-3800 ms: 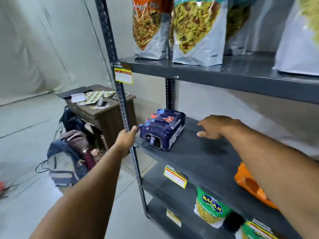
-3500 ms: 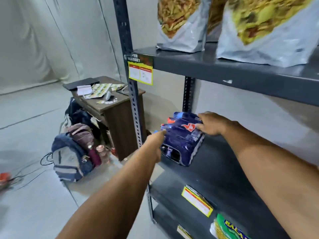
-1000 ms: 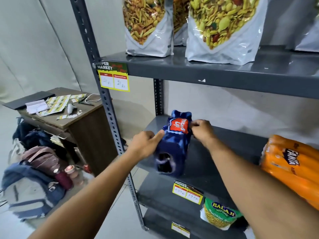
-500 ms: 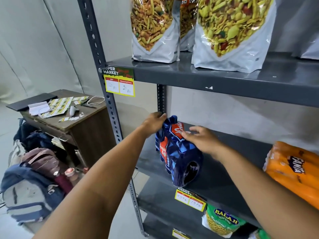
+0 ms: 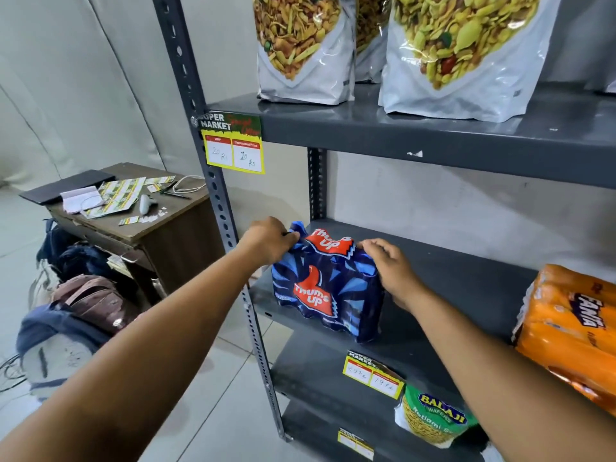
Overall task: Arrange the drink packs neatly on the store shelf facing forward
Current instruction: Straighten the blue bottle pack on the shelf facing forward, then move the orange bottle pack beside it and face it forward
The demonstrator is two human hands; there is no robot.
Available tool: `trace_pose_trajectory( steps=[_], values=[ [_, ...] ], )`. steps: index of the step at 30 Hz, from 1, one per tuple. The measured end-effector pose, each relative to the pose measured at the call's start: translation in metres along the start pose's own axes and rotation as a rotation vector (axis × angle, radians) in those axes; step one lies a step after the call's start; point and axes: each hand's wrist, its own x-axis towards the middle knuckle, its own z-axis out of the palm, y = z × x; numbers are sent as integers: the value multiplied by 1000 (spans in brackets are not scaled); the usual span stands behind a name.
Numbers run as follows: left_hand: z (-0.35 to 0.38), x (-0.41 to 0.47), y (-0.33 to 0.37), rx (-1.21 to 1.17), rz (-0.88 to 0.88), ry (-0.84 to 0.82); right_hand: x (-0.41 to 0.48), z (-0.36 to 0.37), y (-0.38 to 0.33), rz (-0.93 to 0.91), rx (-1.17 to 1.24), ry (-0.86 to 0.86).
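A blue Thums Up drink pack (image 5: 328, 291) stands upright at the left end of the grey middle shelf (image 5: 466, 278), its red logo facing me. My left hand (image 5: 268, 240) pinches the wrap at the pack's top left corner. My right hand (image 5: 391, 270) holds the pack's top right edge and side. An orange Fanta drink pack (image 5: 566, 331) lies tilted at the right end of the same shelf, apart from the blue one.
Large snack bags (image 5: 466, 55) stand on the upper shelf (image 5: 433, 135). A Balaji wafers bag (image 5: 433, 421) sits on the shelf below. Left of the rack's upright post (image 5: 213, 195) are a wooden desk (image 5: 150, 228) with papers and backpacks (image 5: 76, 315) on the floor.
The blue pack went from lying on its side to standing, then turned so its broad logo face points forward. Both hands moved to its top corners.
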Motion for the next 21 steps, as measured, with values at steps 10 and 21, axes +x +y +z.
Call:
trace_pose_trajectory(
  steps=[10,21],
  values=[
    [-10,-14,-8,63,-44,23,4,25,-5,15,-17,-23],
    [-12,-5,7,239,-137,2,9,2,-17,-75,-418,-18]
  ],
)
